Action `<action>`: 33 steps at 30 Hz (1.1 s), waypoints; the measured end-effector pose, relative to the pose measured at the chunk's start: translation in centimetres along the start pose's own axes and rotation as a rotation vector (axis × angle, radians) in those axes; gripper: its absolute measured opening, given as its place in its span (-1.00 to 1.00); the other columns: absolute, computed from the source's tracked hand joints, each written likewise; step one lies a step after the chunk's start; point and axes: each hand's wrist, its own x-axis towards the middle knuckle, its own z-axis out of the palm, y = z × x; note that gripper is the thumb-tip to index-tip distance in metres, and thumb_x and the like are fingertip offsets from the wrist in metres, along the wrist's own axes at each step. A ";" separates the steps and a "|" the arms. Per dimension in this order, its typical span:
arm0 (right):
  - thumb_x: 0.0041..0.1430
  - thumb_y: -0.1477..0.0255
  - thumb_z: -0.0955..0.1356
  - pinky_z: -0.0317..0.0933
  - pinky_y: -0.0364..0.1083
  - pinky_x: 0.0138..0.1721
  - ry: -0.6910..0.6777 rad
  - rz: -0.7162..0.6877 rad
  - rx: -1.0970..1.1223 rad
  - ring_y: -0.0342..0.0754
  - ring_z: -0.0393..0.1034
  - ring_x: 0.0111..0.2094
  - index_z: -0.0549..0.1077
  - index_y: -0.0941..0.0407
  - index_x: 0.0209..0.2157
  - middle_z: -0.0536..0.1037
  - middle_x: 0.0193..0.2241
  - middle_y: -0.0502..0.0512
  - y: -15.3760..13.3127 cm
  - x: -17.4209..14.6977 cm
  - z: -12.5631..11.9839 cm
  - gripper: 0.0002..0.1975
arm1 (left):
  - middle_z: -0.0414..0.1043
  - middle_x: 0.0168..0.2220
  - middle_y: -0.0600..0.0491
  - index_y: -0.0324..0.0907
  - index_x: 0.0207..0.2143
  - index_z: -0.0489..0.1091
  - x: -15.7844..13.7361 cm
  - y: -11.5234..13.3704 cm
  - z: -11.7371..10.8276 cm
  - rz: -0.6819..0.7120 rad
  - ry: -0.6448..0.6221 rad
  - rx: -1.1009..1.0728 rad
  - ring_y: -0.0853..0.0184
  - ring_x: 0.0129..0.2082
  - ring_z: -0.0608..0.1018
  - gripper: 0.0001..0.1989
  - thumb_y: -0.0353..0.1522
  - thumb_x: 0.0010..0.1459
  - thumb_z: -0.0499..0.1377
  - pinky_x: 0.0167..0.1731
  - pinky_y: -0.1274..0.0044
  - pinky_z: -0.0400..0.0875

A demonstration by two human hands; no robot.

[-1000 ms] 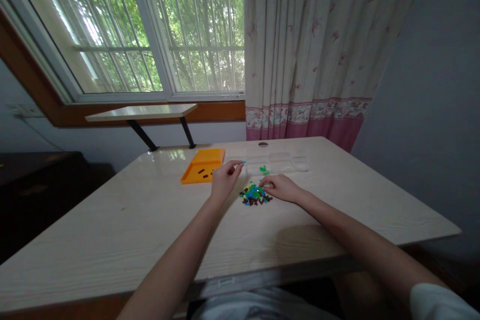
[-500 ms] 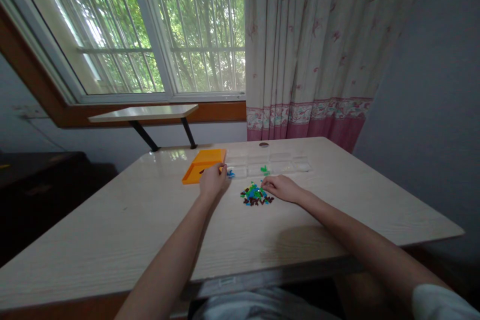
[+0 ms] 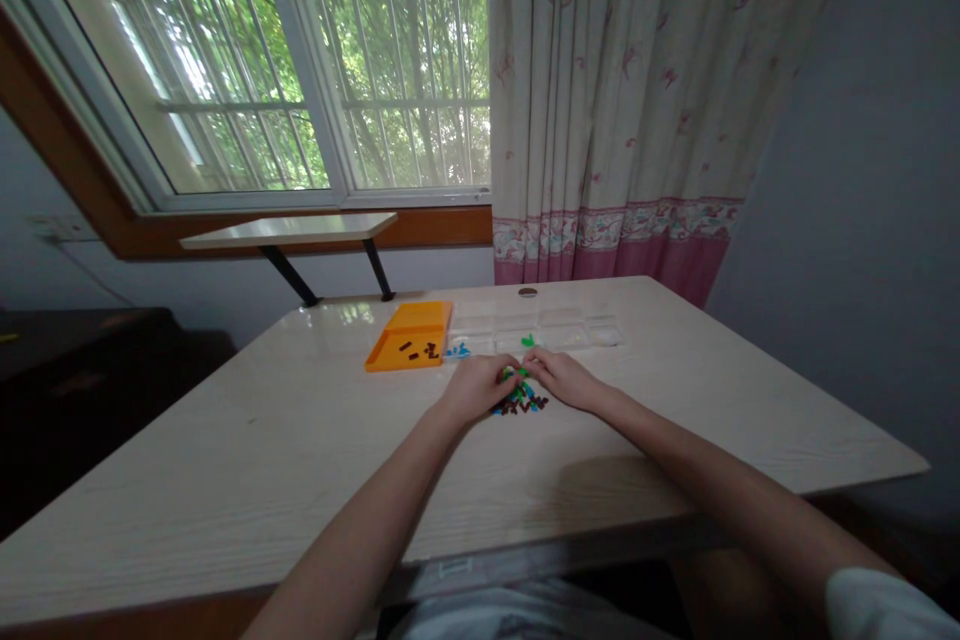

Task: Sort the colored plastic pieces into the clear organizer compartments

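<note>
A heap of small plastic pieces (image 3: 519,404), brown, green and blue, lies on the table. My left hand (image 3: 476,388) covers the heap's left side, its fingers curled down at the pieces; what lies between its fingertips is hidden. From the right, my right hand (image 3: 561,378) reaches to the heap's back edge with fingers pinched together, and anything in them is too small to name. Several brown pieces (image 3: 431,351) rest in the open orange case (image 3: 382,352). Blue pieces (image 3: 458,350) and green pieces (image 3: 528,340) sit in separate compartments of a clear divided box (image 3: 570,336).
The pale wooden table (image 3: 262,480) spreads around the hands. At the back left a raised shelf (image 3: 292,229) stands on black brackets. A dark oval disc (image 3: 528,292) is set near the back edge, below the curtain (image 3: 615,120). A barred window (image 3: 397,60) is behind.
My left hand has moved right and nearer, from the orange case to the heap, uncovering the brown pieces in the case. My right hand stays by the heap, almost unmoved.
</note>
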 end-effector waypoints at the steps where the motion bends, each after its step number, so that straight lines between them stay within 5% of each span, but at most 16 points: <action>1: 0.23 0.35 0.14 0.02 -0.21 -0.46 0.001 -0.004 0.014 -0.15 0.26 -0.52 0.34 0.15 -0.29 0.39 -0.57 -0.01 -0.1 0.0 0.0 -0.78 | 0.43 -0.54 0.11 -0.13 -0.24 0.41 0.0 0.0 -0.1 -0.002 0.004 0.000 0.44 -0.55 0.42 -0.74 -0.23 0.10 0.03 -0.53 0.65 0.14; 12: 0.21 0.31 0.15 -0.03 -0.24 -0.52 0.033 -0.041 0.200 -0.22 0.15 -0.59 0.33 0.16 -0.32 0.32 -0.60 -0.06 -0.6 -0.2 -0.2 -0.75 | 0.41 -0.57 0.12 -0.13 -0.27 0.41 -0.1 0.3 -0.6 -0.017 0.039 -0.023 0.45 -0.58 0.38 -0.78 -0.29 0.08 0.04 -0.55 0.65 0.10; 25: 0.12 0.27 0.26 -0.03 -0.26 -0.52 0.087 -0.102 -0.031 -0.22 0.20 -0.60 0.41 0.12 -0.27 0.37 -0.65 -0.08 -0.9 -0.7 -1.4 -0.76 | 0.32 -0.62 0.15 -0.13 -0.24 0.40 -0.2 0.1 -0.6 -0.050 0.069 -0.091 0.45 -0.60 0.36 -0.76 -0.27 0.09 0.02 -0.57 0.64 0.07; 33: 0.13 0.27 0.23 0.01 -0.24 -0.50 0.349 -0.039 -0.107 -0.20 0.19 -0.60 0.42 0.12 -0.23 0.34 -0.65 -0.06 -0.3 -0.5 -2.6 -0.73 | 0.37 -0.59 0.10 -0.14 -0.23 0.39 -0.1 -0.7 -1.3 -0.109 0.032 0.009 0.41 -0.55 0.40 -0.71 -0.22 0.13 -0.02 -0.51 0.62 0.11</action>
